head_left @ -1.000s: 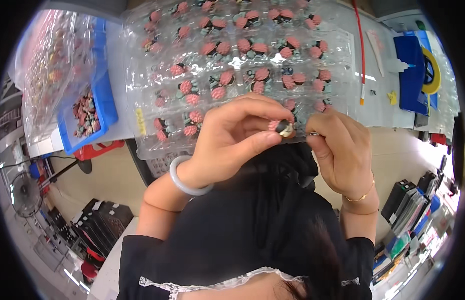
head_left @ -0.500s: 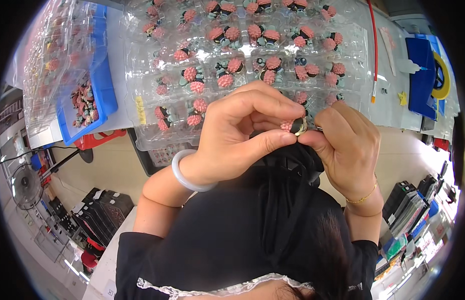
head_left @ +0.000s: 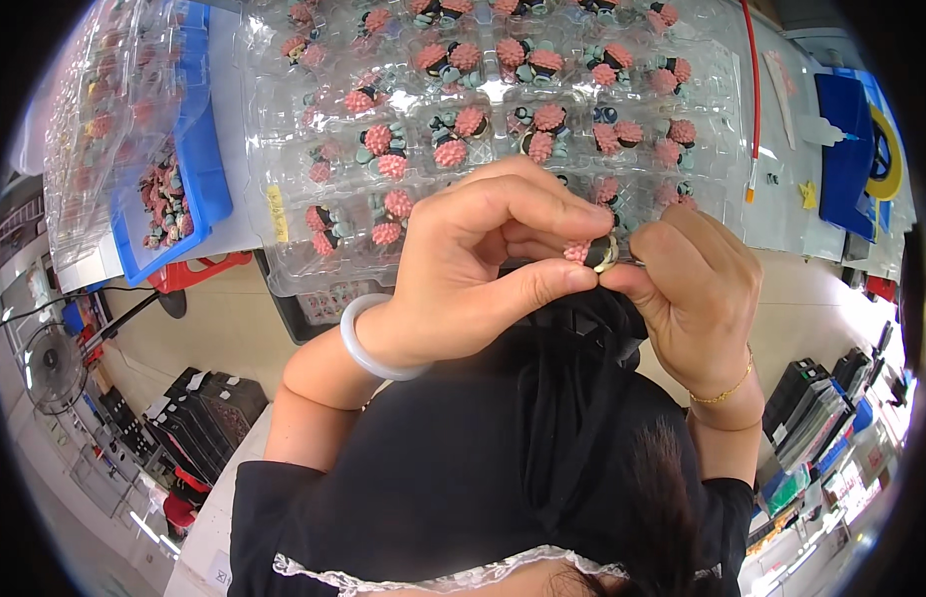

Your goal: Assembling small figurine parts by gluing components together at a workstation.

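Between the thumb and fingertips of my left hand [head_left: 483, 259] is a small figurine [head_left: 579, 251] with a pink, bumpy top, a dark middle and a cream-coloured part. My right hand [head_left: 697, 294] is closed in a pinch right beside the figurine's cream side. Something small and thin shows at its fingertips, too little to name. Beyond both hands lies a clear plastic tray [head_left: 413, 119], its compartments holding several similar pink, black and green pieces. My hands cover part of its near edge.
At the left stands a blue bin [head_left: 216, 189] of small parts, with clear trays [head_left: 104, 109] stacked over it. A red-handled paintbrush [head_left: 754, 119] lies right of the tray. Further right are a blue holder [head_left: 841, 149], a yellow tape roll [head_left: 884, 154] and a yellow star-shaped piece [head_left: 808, 194].
The figurine has turned slightly in my left fingertips. My right hand has shifted a little to the right, and the view has moved slightly.
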`<state>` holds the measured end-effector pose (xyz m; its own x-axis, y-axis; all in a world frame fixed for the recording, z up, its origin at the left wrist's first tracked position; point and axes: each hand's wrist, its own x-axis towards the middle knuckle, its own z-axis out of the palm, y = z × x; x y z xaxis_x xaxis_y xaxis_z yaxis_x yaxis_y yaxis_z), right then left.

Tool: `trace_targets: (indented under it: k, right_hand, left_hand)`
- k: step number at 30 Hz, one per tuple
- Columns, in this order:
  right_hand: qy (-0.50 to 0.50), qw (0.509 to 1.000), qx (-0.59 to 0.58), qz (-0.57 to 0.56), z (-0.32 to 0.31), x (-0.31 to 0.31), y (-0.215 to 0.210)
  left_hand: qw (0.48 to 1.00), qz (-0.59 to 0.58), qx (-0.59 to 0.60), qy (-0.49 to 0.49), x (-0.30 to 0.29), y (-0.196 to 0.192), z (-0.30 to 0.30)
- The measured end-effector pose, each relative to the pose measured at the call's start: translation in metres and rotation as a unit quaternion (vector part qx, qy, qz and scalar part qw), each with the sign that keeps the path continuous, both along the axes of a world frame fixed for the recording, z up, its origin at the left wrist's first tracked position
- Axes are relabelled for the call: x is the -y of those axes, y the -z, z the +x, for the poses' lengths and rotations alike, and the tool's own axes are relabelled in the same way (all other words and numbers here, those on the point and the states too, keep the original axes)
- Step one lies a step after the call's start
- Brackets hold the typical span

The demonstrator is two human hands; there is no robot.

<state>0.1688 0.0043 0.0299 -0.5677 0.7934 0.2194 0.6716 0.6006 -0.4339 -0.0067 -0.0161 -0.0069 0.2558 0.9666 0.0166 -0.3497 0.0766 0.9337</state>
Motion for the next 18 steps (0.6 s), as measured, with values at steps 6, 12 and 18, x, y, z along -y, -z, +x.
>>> trace_targets:
  k: [6, 12, 18]
  right_hand:
    - [-0.003, 1.0, -0.001, -0.01, 0.0, 0.001, -0.001]
    - [0.006, 1.0, -0.016, -0.02, -0.004, 0.009, 0.0]
    - [0.084, 0.993, -0.061, -0.051, -0.009, 0.01, -0.004]
  left_hand:
    - [1.0, 0.004, -0.008, 0.001, 0.002, -0.001, -0.001]
    - [0.999, 0.041, -0.013, 0.005, 0.004, 0.001, -0.005]
    - [0.996, -0.022, 0.089, -0.019, 0.009, -0.004, 0.002]
